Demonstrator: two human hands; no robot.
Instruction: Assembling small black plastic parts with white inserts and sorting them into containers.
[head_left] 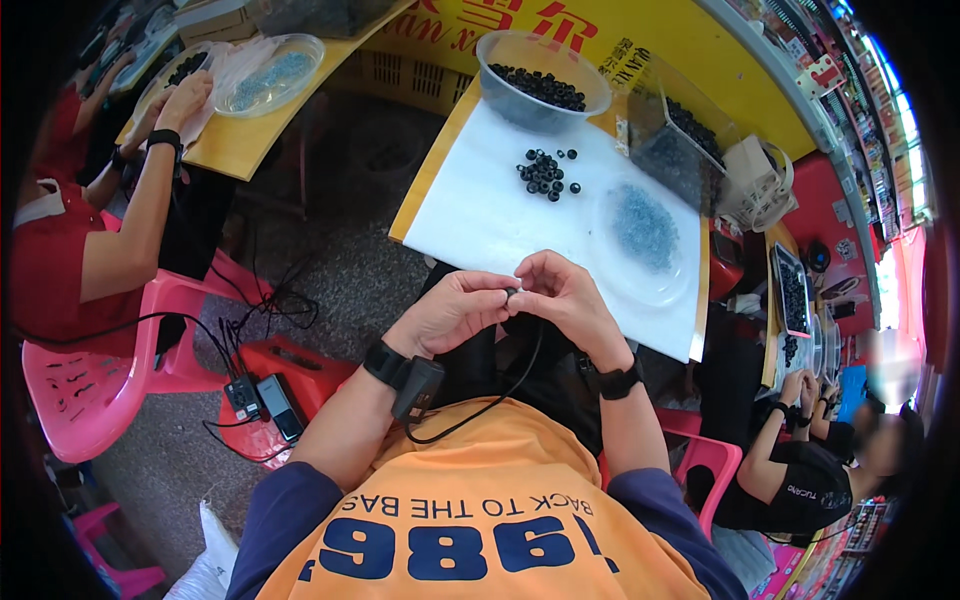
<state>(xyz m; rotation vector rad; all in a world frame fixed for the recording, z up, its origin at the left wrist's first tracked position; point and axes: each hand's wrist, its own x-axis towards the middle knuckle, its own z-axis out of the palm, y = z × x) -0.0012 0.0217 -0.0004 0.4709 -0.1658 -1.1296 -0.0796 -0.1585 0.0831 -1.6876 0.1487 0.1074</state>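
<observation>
My left hand (458, 308) and my right hand (567, 306) meet in front of me at the table's near edge. Both are closed, thumbs and fingertips pinching a small dark piece (512, 291) between them. Fingers cover most of it, and a tiny pale bit shows on top. Beyond my hands, on the white table sheet (470, 215), lies a loose pile of small round black parts (541, 176). To its right is a clear plastic plate (650, 298) bearing many small translucent bluish pieces (645, 228).
A clear bowl (535, 117) of black parts stands at the table's far edge, beside a clear bin (670, 160) of more. A white basket (757, 185) is at the right. Co-workers sit left and right. Cables and devices lie on a red stool (262, 435).
</observation>
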